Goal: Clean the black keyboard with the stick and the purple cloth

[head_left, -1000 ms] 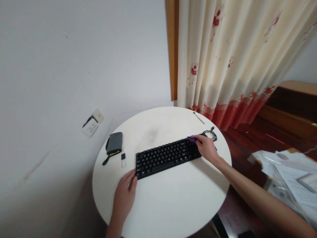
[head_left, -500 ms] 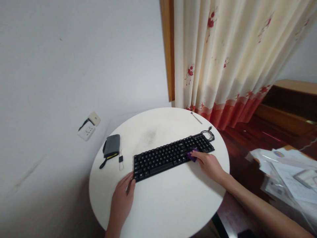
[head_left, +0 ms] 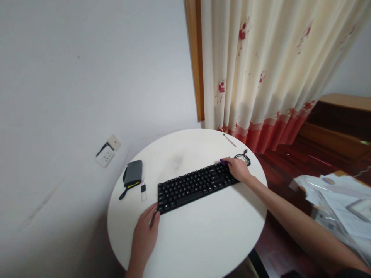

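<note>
A black keyboard (head_left: 188, 188) lies at a slant across the round white table (head_left: 197, 239). My left hand (head_left: 146, 227) is closed on its near left corner, thumb on one side and fingers on the other. A dark strip shows between thumb and fingers; I cannot make out whether it is part of the keyboard. At the keyboard's far edge, toward the right end, my right hand (head_left: 238, 169) presses a small purple cloth (head_left: 223, 161). Most of the cloth is hidden under the fingers, and this hand covers part of the number keys. The coiled black cable (head_left: 245, 158) lies just beyond it.
On the table's left side are a grey pouch (head_left: 134, 172) with a wrist strap and a black binder clip (head_left: 143, 188). A thin brush-like stick (head_left: 230, 140) lies near the back right edge. Papers and plastic bags (head_left: 339, 200) are piled to the right, below a patterned curtain (head_left: 261, 77).
My right hand has moved with the purple cloth from the keyboard's near edge to its far edge. My left hand keeps its hold on the corner. The view has shifted slightly.
</note>
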Demonstrator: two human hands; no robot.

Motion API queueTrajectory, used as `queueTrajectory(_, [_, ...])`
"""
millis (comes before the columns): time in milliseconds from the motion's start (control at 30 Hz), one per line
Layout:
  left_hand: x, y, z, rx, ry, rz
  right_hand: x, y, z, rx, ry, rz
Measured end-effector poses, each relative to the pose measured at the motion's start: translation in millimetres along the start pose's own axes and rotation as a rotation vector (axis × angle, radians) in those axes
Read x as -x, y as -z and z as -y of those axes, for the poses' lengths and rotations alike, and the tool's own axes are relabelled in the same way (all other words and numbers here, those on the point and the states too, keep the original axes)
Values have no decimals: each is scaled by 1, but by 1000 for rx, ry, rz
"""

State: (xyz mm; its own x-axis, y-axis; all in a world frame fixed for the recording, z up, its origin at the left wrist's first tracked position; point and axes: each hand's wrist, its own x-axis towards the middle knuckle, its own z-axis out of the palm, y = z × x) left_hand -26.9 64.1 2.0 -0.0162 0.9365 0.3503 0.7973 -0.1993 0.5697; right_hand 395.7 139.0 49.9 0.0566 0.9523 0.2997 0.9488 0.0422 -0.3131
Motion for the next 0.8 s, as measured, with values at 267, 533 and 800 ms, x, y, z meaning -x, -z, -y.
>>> queueTrajectory(267, [-2,-1,1,12,-13,-12,73,15,-22,-122,119,39])
queueTrajectory(533, [-3,0,2,6,-31,-27,16,43,-17,-117,-70,-131])
queueTrajectory(800, [-3,1,4,31,-51,-33,27,11,-24,5,56,-9])
